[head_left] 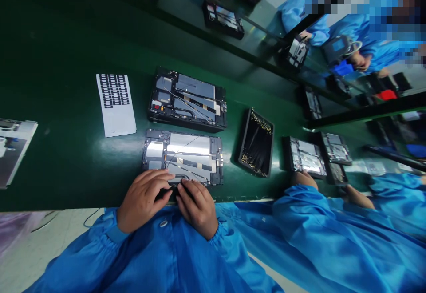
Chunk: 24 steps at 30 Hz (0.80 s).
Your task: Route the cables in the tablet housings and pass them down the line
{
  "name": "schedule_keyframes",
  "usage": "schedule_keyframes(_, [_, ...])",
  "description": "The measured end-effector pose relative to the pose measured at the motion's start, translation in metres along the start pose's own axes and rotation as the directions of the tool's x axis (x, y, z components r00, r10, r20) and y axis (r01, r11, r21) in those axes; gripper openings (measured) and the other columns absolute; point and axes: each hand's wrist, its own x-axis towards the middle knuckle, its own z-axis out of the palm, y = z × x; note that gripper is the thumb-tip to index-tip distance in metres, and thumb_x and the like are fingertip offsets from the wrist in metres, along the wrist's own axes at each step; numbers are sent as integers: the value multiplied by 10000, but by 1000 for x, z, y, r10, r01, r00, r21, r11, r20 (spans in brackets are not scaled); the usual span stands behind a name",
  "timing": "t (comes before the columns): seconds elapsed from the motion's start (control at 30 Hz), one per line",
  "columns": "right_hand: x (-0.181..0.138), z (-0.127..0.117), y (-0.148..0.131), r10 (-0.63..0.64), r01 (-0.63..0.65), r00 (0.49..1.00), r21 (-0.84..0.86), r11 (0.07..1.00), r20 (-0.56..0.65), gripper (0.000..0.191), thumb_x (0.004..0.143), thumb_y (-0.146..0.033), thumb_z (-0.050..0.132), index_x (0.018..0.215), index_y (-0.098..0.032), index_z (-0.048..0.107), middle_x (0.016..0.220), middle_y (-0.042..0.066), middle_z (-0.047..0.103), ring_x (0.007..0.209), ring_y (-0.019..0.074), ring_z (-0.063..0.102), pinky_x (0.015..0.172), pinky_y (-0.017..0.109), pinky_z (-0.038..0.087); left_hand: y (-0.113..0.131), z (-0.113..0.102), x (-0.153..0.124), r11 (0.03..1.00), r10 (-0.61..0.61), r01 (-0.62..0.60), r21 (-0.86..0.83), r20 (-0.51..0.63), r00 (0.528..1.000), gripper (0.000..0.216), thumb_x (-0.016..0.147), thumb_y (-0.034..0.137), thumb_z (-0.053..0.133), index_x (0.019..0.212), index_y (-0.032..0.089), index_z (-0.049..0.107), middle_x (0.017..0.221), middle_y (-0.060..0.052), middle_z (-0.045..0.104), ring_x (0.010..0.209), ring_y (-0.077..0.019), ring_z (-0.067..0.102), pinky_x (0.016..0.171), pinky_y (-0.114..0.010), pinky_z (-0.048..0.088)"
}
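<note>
At a green workbench [66,160], a worker in a blue smock presses both hands onto the near edge of an opened tablet chassis [183,156] lying low in the centre of the frame. The left hand [143,199] lies flat, fingers spread, its tips on the frame's lower edge and clenched around nothing; the right hand [197,206] curls beside it, fingertips pushing at the same dark edge. Whether either pinches a small part there cannot be told.

A second open chassis [188,100] lies just above the first. To its left sits a white sheet of black adhesive strips [115,103]. To the right of centre stands a tilted black tray [256,142] with small gold-coloured pieces along its ends. Further right, a neighbour's blue sleeve [299,204] reaches toward another chassis [306,156]. Along the top, more people in blue work across a second line.
</note>
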Motion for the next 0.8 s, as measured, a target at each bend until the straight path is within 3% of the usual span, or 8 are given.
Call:
schedule_keyframes(0.27, [5, 0, -13, -11, 15, 999, -117, 993, 33, 357, 926, -185, 646, 1283, -191, 652, 1255, 136, 672, 1126, 274, 609, 966, 475, 582, 4, 2, -3, 999, -23, 23, -34, 2, 1000, 176, 923, 96, 533, 1054, 213, 536, 1186, -60, 742, 1229, -206, 641, 1074, -436, 476])
schedule_keyframes(0.37, [10, -7, -11, 4, 1, 997, -72, 997, 75, 328, 948, -208, 627, 1274, -185, 656, 1270, 151, 642, 1100, 271, 601, 904, 462, 580, 9, -13, 2, 993, -64, 64, -99, 4, 998, 151, 923, 116, 550, 1036, 215, 536, 1206, -68, 732, 1238, -196, 631, 1066, -400, 499])
schedule_keyframes(0.47, [29, -16, 0, -8, 10, 990, -15, 1000, 138, 348, 961, -218, 618, 1308, -190, 625, 1227, 150, 646, 1077, 274, 607, 842, 446, 560, -2, -44, 15, 993, -93, 94, -74, 7, 996, 73, 938, 160, 576, 973, 224, 580, 1266, -59, 703, 1261, -195, 609, 1070, -382, 501])
schedule_keyframes(0.63, [67, -17, 12, -77, 63, 986, 93, 994, 149, 248, 949, -154, 618, 1192, -201, 633, 1035, 94, 687, 936, 228, 631, 768, 379, 531, -54, -85, 27, 981, -150, 172, 91, -209, 966, 15, 922, 204, 635, 931, 216, 633, 1176, -58, 725, 1160, -215, 655, 1043, -416, 500])
schedule_keyframes(0.73, [62, -9, 10, 0, -16, 992, 128, 992, 122, 160, 931, -127, 616, 1072, -202, 633, 958, 77, 676, 871, 212, 624, 738, 362, 519, -76, -88, 22, 977, -141, 186, 105, -339, 930, 60, 899, 172, 660, 941, 211, 643, 1095, -56, 741, 1095, -213, 679, 1008, -411, 516])
schedule_keyframes(0.8, [48, -5, 7, 50, -65, 993, 132, 989, 112, 158, 920, -127, 627, 1059, -202, 630, 953, 76, 669, 880, 212, 624, 747, 364, 519, -78, -85, 20, 981, -139, 179, 78, -370, 919, 104, 883, 162, 681, 965, 215, 646, 1099, -51, 742, 1099, -213, 680, 1016, -413, 517])
